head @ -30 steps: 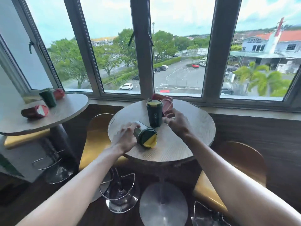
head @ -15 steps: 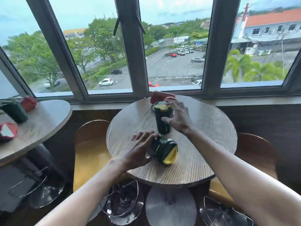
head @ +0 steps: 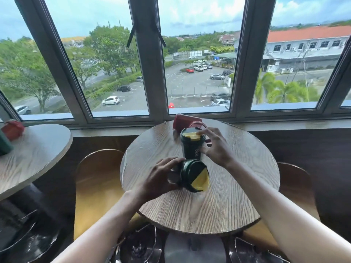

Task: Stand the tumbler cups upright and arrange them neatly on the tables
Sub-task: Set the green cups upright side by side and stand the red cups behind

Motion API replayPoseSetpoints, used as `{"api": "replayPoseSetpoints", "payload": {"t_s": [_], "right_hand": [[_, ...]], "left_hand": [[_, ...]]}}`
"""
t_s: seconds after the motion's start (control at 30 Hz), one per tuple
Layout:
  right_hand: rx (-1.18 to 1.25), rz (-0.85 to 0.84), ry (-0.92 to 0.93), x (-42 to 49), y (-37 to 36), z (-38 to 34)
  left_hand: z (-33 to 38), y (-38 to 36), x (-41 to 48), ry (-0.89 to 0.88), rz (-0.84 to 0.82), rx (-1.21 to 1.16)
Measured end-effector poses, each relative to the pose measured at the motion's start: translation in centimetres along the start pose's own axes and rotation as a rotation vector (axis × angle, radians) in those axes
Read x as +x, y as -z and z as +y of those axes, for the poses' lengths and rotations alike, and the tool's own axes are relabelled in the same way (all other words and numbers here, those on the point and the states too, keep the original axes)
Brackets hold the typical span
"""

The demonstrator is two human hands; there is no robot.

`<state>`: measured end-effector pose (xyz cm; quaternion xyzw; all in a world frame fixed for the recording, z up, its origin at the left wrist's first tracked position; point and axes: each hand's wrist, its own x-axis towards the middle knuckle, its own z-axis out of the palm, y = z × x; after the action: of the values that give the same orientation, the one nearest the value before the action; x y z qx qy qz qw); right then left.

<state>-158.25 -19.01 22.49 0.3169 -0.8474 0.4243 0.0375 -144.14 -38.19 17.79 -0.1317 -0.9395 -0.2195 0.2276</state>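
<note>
On the round wooden table [head: 237,196] a dark green tumbler with a yellow lid [head: 194,177] lies on its side, lid toward me. My left hand [head: 161,177] wraps around its body. Just behind it a second green tumbler [head: 190,144] stands upright. My right hand [head: 216,147] has its fingers spread against that cup's right side and lid. A red tumbler [head: 185,121] lies on its side at the table's far edge, partly hidden by the upright cup.
A second wooden table [head: 34,154] stands at the left, with a red tumbler [head: 12,129] and a green one [head: 4,144] near its far left edge. Yellow-seated stools [head: 96,186] with chrome bases ring both tables. Windows run behind.
The camera has come closer to the table. My left hand has closed further around the lying green tumbler. My right hand has stayed at the upright green cup.
</note>
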Motion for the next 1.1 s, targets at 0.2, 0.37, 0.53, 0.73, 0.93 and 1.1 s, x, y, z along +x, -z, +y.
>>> {"api": "replayPoseSetpoints", "payload": {"t_s": [0.2,0.37,0.53,0.73,0.93,1.1], "right_hand": [[0.049,-0.022,-0.005,0.3,0.1,0.9],[0.063,-0.027,-0.038,0.0,-0.7,0.7],[0.109,0.029,-0.063,-0.7,-2.7,1.0],[0.207,0.157,-0.048,-1.5,-5.2,1.8],[0.282,0.193,-0.180,-1.8,-7.2,3.0],[0.260,0.221,-0.222,-1.6,-7.4,3.2]], "left_hand": [[-2.4,1.9,0.9,0.408,-0.029,-0.580],[-4.3,2.6,0.7,0.656,-0.082,-0.956],[-4.7,1.8,0.4,0.687,-0.118,-1.018],[-2.1,-1.2,-0.5,0.712,0.061,-0.737],[-2.2,-2.2,-0.4,0.696,0.221,-0.515],[-2.3,-2.0,-0.3,0.709,0.202,-0.561]]}}
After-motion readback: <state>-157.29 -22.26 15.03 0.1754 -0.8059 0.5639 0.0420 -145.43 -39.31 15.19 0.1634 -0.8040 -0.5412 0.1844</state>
